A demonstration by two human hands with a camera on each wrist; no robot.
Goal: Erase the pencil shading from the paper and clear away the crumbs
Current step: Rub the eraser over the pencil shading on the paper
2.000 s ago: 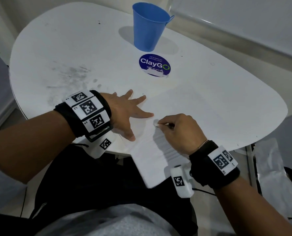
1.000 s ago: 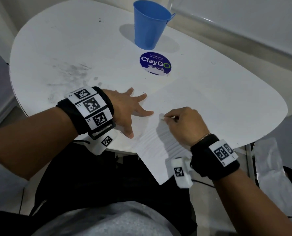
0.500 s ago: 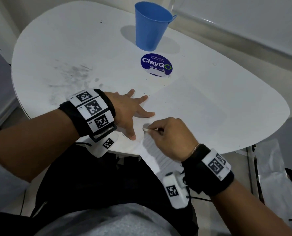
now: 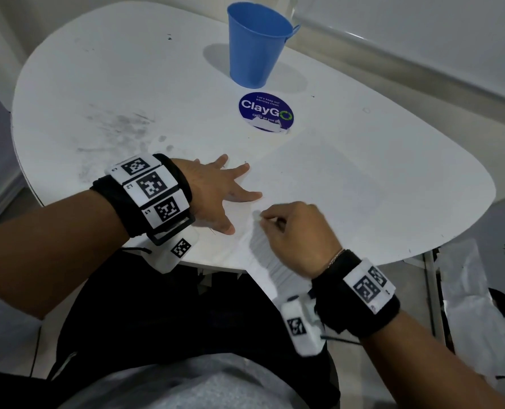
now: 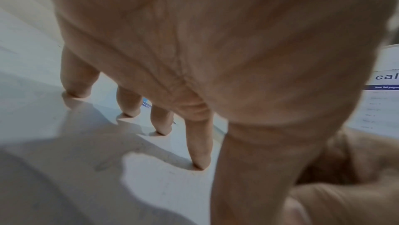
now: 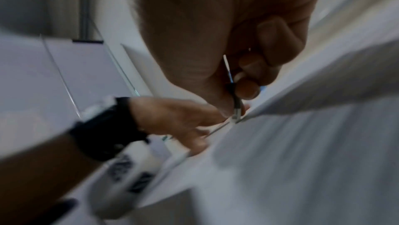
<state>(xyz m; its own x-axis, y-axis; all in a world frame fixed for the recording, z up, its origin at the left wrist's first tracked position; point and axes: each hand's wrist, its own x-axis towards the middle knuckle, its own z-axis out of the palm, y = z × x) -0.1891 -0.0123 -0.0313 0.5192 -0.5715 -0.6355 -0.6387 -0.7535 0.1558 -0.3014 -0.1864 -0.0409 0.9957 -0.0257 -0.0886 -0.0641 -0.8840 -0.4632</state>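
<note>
A white sheet of paper (image 4: 333, 187) lies on the white table (image 4: 162, 69), and its near corner hangs over the front edge. My left hand (image 4: 224, 190) presses flat on the sheet's left edge with spread fingers (image 5: 200, 151). My right hand (image 4: 292, 228) pinches a thin pencil-like eraser stick (image 6: 234, 95). Its small white tip (image 4: 257, 215) touches the paper just right of my left thumb. Faint grey pencil strokes (image 4: 263, 252) run beside my right hand. I cannot make out any crumbs.
A blue cup (image 4: 257, 45) stands at the back of the table, behind a round blue ClayGo sticker (image 4: 266, 112). Grey smudges (image 4: 118, 128) mark the tabletop at the left. A printed plastic sheet (image 4: 481, 290) lies on the floor to the right.
My right hand has rubbed the eraser tip back and forth across the paper near my left thumb. The paper's hanging corner has shifted slightly. My left hand has stayed flat.
</note>
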